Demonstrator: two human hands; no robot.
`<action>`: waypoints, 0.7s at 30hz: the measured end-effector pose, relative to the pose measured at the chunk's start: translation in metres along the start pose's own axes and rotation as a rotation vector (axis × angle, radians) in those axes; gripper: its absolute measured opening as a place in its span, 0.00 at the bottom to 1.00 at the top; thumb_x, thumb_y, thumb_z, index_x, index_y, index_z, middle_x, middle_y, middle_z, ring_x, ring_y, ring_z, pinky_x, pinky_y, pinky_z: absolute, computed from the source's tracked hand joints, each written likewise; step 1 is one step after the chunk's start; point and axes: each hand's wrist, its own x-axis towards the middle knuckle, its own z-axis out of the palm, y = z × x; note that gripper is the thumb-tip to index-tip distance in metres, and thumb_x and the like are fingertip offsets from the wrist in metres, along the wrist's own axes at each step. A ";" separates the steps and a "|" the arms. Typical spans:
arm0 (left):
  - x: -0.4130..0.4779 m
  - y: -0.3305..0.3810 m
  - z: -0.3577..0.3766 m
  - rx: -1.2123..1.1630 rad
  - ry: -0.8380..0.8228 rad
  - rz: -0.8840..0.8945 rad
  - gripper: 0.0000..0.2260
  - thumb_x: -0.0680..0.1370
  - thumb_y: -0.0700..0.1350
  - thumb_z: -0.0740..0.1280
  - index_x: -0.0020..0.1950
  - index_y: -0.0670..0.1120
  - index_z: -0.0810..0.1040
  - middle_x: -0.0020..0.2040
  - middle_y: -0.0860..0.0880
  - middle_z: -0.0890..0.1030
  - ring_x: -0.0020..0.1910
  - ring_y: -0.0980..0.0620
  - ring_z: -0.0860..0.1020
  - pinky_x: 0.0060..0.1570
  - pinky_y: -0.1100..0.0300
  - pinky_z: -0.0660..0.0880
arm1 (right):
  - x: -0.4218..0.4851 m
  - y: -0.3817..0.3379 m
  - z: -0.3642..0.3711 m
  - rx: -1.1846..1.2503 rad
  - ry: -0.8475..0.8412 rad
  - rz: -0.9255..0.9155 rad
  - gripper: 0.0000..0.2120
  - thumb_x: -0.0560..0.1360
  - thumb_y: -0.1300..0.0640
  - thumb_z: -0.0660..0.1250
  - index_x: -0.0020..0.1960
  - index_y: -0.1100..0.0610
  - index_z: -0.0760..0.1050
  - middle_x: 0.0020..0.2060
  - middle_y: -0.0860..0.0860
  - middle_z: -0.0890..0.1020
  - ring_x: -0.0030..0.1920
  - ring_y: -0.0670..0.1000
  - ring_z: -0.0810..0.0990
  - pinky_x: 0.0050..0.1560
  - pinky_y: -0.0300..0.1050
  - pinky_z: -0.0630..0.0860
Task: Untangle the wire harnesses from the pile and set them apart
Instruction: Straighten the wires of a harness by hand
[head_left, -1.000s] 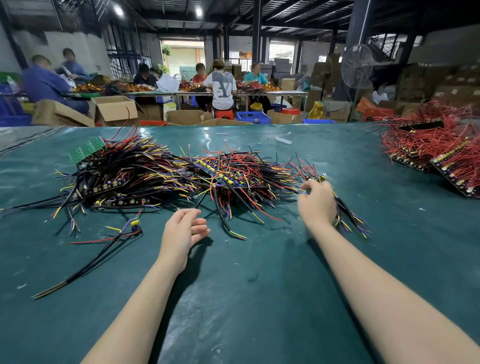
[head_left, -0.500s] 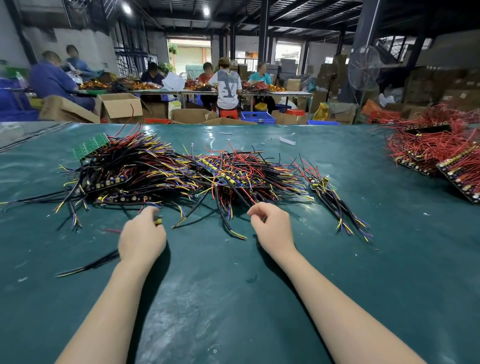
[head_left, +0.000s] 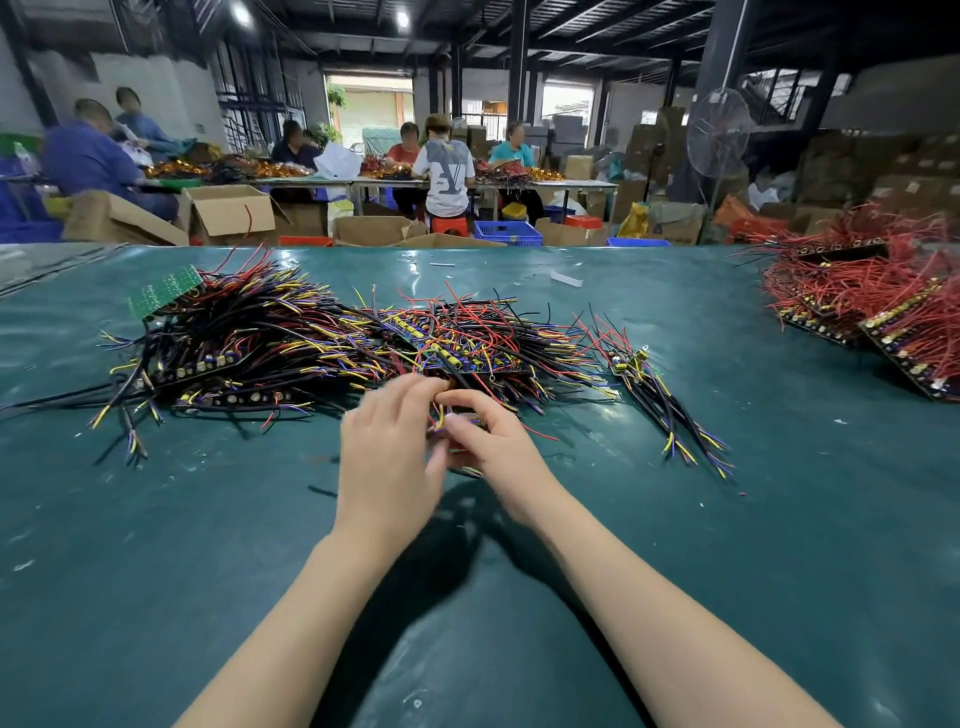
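Covering the whole foreground, a dark green table sheet carries the pile of wire harnesses, a broad tangle of black, red, yellow and purple leads with strips of small components among them. A green circuit board leans on the far left edge of the pile. Just right of the pile, apart from it, lies a separate bundle of black leads with coloured tips. Well to the right of the pile, a heap of red-wired boards sits at the sheet's edge. Beyond the pile, past the far edge of the sheet, stand open cardboard boxes, a blue crate and a pedestal fan. Workers occupy long tables there under a dark steel-framed roof.

Both hands meet at the near edge of the pile, toward its middle. The right hand has forefinger and thumb curled together, pinching a small harness whose yellow and purple tips show between the two hands. The left hand is motion-blurred. Its fingers reach forward onto the same wires and touch them, but whether they grip cannot be told.
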 end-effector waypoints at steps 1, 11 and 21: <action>0.001 -0.002 0.000 0.013 0.043 -0.036 0.18 0.63 0.35 0.72 0.52 0.39 0.76 0.48 0.40 0.79 0.47 0.38 0.76 0.46 0.55 0.62 | 0.001 0.002 0.000 0.095 -0.003 0.055 0.09 0.78 0.66 0.57 0.49 0.54 0.70 0.36 0.50 0.75 0.34 0.44 0.75 0.38 0.38 0.71; -0.002 -0.018 0.004 0.119 -0.416 -0.236 0.11 0.78 0.55 0.59 0.57 0.55 0.76 0.52 0.53 0.79 0.57 0.48 0.73 0.53 0.54 0.64 | 0.002 0.007 -0.011 0.143 -0.227 0.189 0.12 0.75 0.73 0.59 0.42 0.57 0.69 0.36 0.55 0.75 0.34 0.45 0.76 0.40 0.39 0.78; 0.001 -0.010 0.002 -0.075 -0.293 -0.330 0.13 0.79 0.51 0.60 0.44 0.46 0.82 0.37 0.45 0.81 0.43 0.40 0.76 0.37 0.54 0.66 | 0.003 0.008 -0.010 -0.096 0.191 0.003 0.11 0.72 0.67 0.66 0.51 0.55 0.71 0.30 0.50 0.74 0.27 0.42 0.73 0.31 0.39 0.73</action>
